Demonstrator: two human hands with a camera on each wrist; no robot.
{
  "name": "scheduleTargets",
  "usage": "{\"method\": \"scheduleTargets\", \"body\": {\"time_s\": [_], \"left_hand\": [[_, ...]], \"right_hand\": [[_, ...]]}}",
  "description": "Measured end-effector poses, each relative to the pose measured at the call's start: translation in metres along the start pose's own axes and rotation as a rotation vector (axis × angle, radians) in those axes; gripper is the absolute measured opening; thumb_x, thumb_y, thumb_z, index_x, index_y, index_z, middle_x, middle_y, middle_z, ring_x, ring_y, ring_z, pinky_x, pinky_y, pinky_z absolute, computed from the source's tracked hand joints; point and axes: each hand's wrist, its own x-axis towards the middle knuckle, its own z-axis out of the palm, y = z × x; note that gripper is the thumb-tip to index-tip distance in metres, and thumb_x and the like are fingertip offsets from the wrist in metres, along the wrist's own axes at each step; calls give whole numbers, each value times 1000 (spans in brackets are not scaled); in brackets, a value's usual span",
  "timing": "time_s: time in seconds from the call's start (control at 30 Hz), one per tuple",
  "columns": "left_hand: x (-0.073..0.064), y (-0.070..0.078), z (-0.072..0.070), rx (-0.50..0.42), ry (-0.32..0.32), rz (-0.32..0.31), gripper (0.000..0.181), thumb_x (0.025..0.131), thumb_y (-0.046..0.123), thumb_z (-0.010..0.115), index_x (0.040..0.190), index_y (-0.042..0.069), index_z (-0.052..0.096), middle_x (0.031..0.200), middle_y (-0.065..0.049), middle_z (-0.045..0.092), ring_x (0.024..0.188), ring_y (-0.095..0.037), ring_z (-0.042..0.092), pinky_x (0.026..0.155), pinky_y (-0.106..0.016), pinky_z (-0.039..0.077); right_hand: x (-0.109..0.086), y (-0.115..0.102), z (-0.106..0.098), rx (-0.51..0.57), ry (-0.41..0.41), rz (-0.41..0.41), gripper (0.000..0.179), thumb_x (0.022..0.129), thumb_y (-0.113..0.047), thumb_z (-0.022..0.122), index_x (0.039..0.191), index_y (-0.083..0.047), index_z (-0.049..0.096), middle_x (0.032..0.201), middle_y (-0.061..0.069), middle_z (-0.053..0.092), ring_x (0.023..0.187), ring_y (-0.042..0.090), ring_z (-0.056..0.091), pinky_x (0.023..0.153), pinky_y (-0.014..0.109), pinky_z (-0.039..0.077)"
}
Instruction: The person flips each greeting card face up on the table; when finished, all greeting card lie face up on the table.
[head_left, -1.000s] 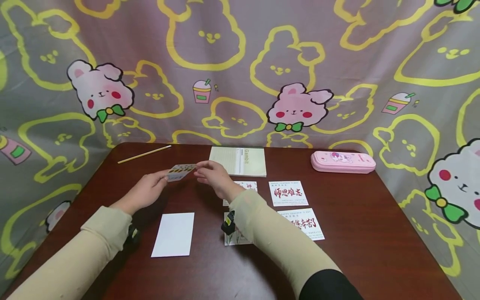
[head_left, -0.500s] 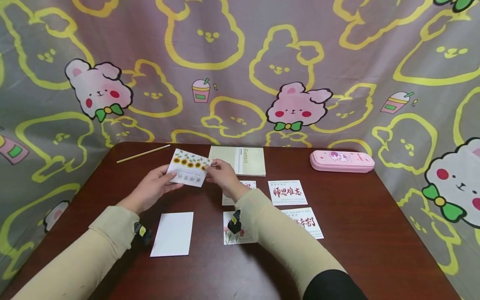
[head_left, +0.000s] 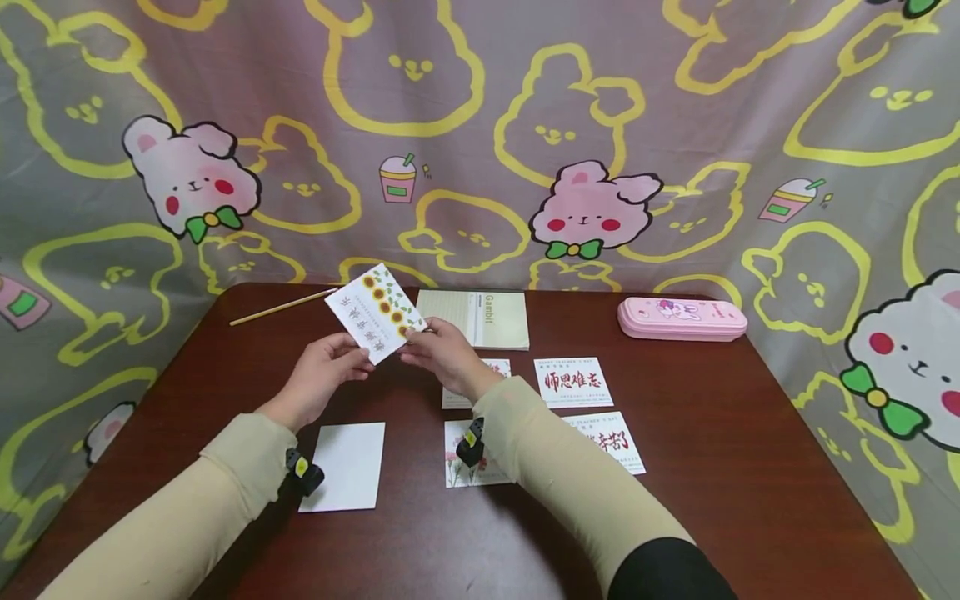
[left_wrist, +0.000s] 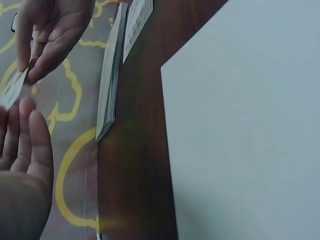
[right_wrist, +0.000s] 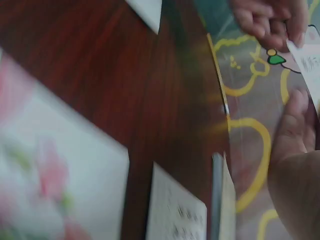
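Above the table's far part, both hands hold one white greeting card (head_left: 375, 312) printed with a row of sunflowers and dark lettering. My left hand (head_left: 322, 371) pinches its lower edge. At the sunflower side, my right hand (head_left: 441, 350) grips the lower right corner. The card is tilted, its printed face toward the head camera. In the left wrist view the card (left_wrist: 14, 91) shows edge-on between the two hands. Below my left wrist lies a blank white card stack (head_left: 348, 467). Beneath my right forearm, a flower card (head_left: 461, 475) is partly covered.
A card with red lettering (head_left: 574, 383) and another red-lettered card (head_left: 618, 442) lie to the right; one more card (head_left: 495, 367) is half hidden. Behind them are a notebook (head_left: 510, 321) and a pink pencil case (head_left: 681, 319). A pencil (head_left: 281, 308) lies back left. A patterned curtain (head_left: 480, 150) hangs behind.
The sunflower card has turned from nearly flat to facing the head camera, then rotated so its sunflower row slants. My right hand, near the card before, now grips its corner.
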Motion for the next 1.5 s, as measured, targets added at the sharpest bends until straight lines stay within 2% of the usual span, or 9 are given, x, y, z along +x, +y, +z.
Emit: {"method": "scheduleTargets", "body": {"time_s": [0.13, 0.3, 0.43, 0.57, 0.7, 0.83, 0.9, 1.17, 1.5], "left_hand": [[2, 0, -7, 191, 55, 16, 23, 105, 4, 55, 119, -14, 58, 93, -10, 65, 82, -15, 63, 77, -28, 57], [0, 0, -15, 482, -48, 66, 20, 103, 3, 55, 115, -9, 65, 93, -12, 67, 80, -22, 60, 69, -33, 53], [-1, 1, -14, 599, -122, 112, 21, 100, 3, 56, 114, -7, 68, 90, -9, 68, 69, -21, 54, 57, -31, 42], [0, 0, -13, 610, -90, 97, 24, 101, 4, 55, 117, -9, 67, 101, -17, 69, 74, -22, 60, 62, -33, 48], [3, -7, -14, 481, 28, 38, 25, 102, 5, 57, 121, -11, 62, 104, -21, 65, 81, -23, 63, 73, -38, 57], [5, -12, -13, 295, 128, -50, 29, 104, 9, 59, 126, -10, 54, 103, -18, 60, 83, -19, 62, 75, -33, 59], [4, -13, -10, 261, 149, -91, 32, 104, 10, 58, 128, -10, 51, 105, -18, 60, 85, -19, 63, 76, -31, 59], [6, -12, -3, 377, 174, -107, 36, 100, 9, 60, 130, -10, 50, 107, -19, 58, 89, -26, 59, 72, -30, 52], [11, -17, 1, 445, 72, -165, 63, 100, 12, 58, 152, -14, 33, 125, -25, 54, 112, -35, 52, 88, -39, 46]], "right_hand": [[-3, -9, -8, -245, -37, -44, 12, 102, 2, 56, 113, 4, 56, 104, 16, 68, 89, 18, 68, 93, 43, 57], [-5, -25, -16, -467, 34, -176, 38, 102, -8, 61, 138, 2, 56, 122, 18, 65, 105, 23, 63, 93, 39, 55], [-8, -32, -19, -699, 42, -221, 30, 102, -13, 63, 129, -1, 68, 109, 11, 70, 93, 16, 62, 78, 26, 51], [-9, -29, -23, -849, -17, -180, 20, 101, -11, 62, 115, -2, 73, 93, 4, 68, 76, 11, 54, 67, 25, 45], [-10, -23, -24, -819, -50, -114, 16, 100, -6, 61, 111, 1, 70, 88, 4, 65, 73, 11, 58, 72, 30, 55], [-11, -18, -20, -670, -7, -46, 13, 100, 0, 59, 109, 7, 66, 87, 6, 63, 75, 14, 63, 77, 34, 61], [-11, -16, -19, -616, 28, -26, 12, 100, 2, 58, 108, 8, 64, 87, 7, 62, 76, 16, 65, 77, 34, 61], [-11, -7, -16, -597, 128, 21, 6, 100, 1, 59, 103, 5, 63, 89, 9, 59, 79, 18, 64, 78, 36, 61], [-9, 5, -16, -527, 220, 41, 16, 95, 4, 60, 111, 4, 61, 87, 6, 59, 72, 16, 62, 71, 34, 61]]}}
